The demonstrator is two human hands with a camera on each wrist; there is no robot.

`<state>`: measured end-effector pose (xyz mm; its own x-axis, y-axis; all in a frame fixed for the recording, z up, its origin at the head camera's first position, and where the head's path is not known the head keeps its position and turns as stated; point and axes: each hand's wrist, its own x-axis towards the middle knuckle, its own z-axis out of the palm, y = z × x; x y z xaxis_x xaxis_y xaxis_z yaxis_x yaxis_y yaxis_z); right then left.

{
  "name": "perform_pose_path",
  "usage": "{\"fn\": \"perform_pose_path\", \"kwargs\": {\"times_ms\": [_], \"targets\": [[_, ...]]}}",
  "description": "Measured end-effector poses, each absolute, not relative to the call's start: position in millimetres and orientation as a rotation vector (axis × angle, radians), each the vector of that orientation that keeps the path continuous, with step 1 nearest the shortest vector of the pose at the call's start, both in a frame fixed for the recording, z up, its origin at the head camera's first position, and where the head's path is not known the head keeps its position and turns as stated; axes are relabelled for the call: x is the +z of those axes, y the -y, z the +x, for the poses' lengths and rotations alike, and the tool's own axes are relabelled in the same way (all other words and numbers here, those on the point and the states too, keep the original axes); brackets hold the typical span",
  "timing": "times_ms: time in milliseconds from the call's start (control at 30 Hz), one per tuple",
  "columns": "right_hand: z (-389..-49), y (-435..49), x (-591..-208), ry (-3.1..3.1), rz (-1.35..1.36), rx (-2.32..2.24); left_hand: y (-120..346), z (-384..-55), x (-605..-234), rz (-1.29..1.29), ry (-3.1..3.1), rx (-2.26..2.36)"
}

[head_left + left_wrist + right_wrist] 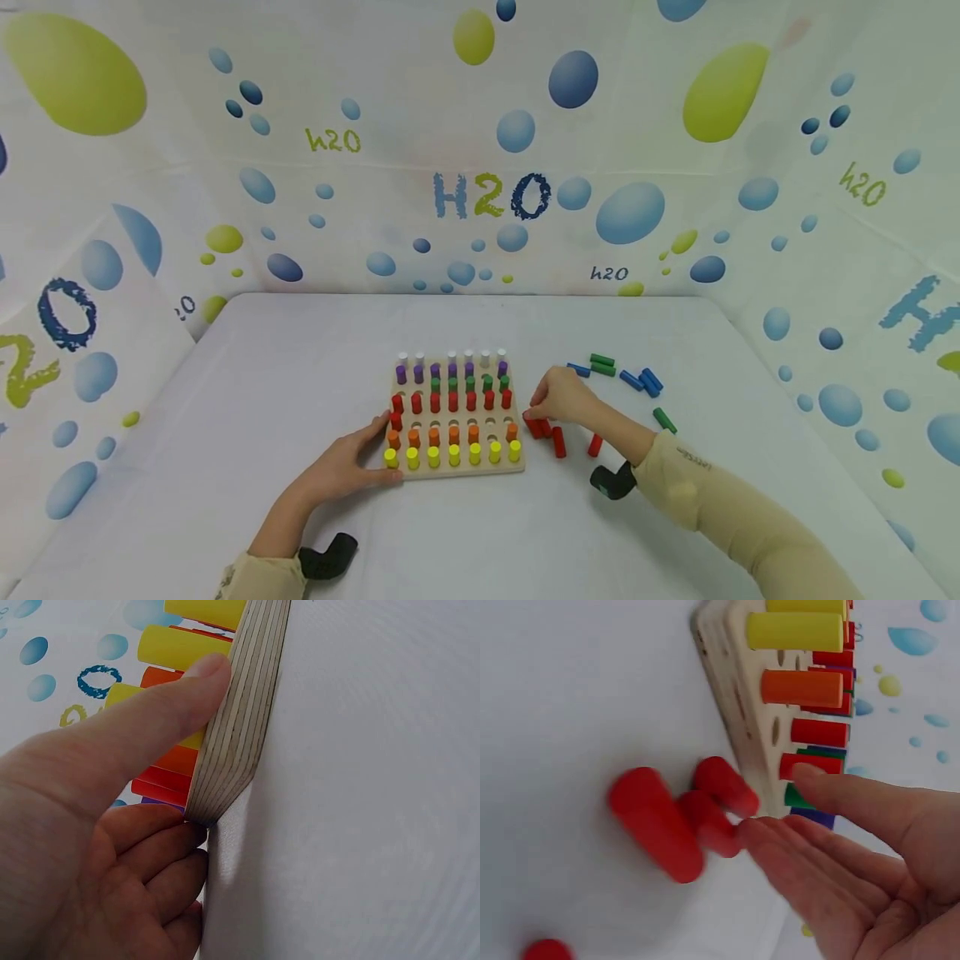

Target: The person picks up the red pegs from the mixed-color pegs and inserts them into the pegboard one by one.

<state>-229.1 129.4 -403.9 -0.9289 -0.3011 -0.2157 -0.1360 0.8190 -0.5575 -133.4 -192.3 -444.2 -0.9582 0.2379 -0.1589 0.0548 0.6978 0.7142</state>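
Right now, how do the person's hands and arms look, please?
The left hand and right hand are bare, without gloves. The left sleeve and right sleeve are beige; the right one bears small dark lettering. A bent black piece, probably the camera, projects at each wrist.

Count by my eye, hd. cam.: 1 wooden pegboard point(459, 473). Seated, per colour: 7 yellow pegs point(453, 455), 6 orange pegs point(453, 436), 8 red pegs point(453, 402), 5 green pegs point(487, 385), 6 purple pegs point(452, 370), 6 white pegs point(452, 358); subtot. 38. Unseated, vis.: 4 loose red pegs point(558, 443), 3 loose green pegs point(664, 420), 4 loose blue pegs point(631, 381); subtot. 11. Mine: 1 L hand point(348, 467), 1 R hand point(567, 396).
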Motion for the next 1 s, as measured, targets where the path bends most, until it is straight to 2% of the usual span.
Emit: {"fn": "perform_pose_path", "kwargs": {"times_ms": [233,1000], "targets": [[-240.4,-110.5,-400.2,-2.671,-0.361,-0.466,192.9,-133.8,-444.5,0.226,-2.671,1.111],[-240.7,-103.3,-404.6,-2.727,-0.334,-0.403,192.5,-133.5,-444.9,0.212,-2.668,1.113]]}}
